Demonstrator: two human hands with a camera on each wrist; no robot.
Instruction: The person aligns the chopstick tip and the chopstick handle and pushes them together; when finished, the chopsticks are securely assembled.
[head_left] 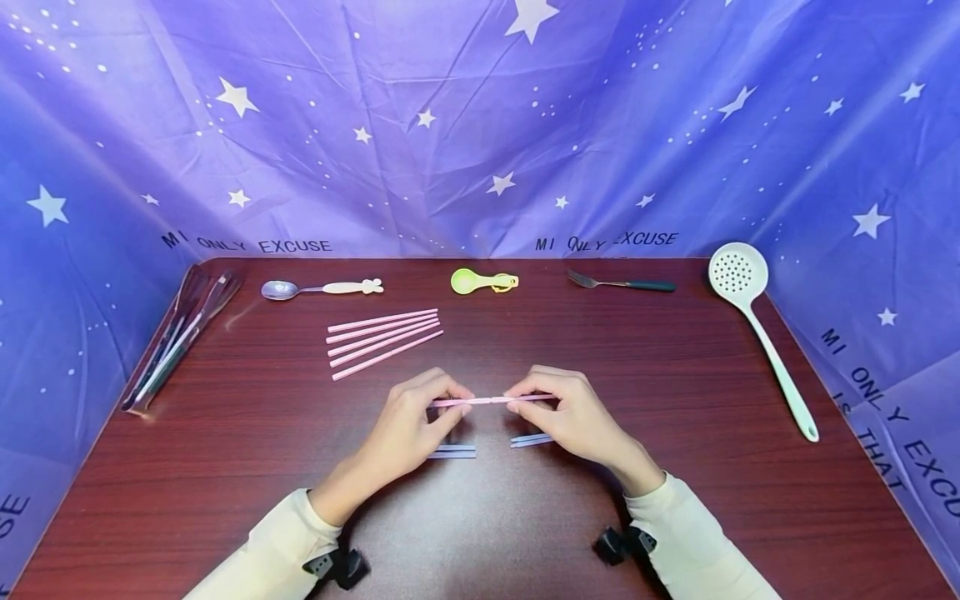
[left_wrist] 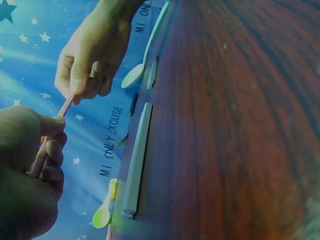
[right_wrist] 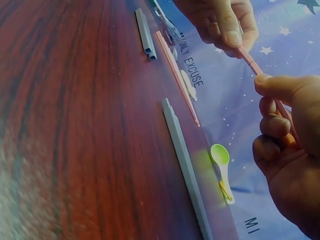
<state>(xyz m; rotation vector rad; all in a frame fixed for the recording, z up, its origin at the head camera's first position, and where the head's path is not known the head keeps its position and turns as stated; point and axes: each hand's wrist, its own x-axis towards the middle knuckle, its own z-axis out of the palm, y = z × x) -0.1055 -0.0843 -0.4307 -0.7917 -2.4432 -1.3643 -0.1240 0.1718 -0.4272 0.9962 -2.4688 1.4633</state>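
In the head view, my left hand pinches a slim pink stick between thumb and fingers. My right hand pinches it from the other side, with a short stretch showing between the two hands. A joint line crosses that stretch, also visible on the pink stick in the right wrist view; whether these are two pieces is hard to tell. Blue-grey sticks lie on the table below my left hand, partly covered by it. More blue-grey sticks lie below my right hand.
Several pink sticks lie beyond my left hand. Along the back are a spoon, a green measuring spoon and a fork. A skimmer lies at right, a clear holder with utensils at left. Starry cloth surrounds the table.
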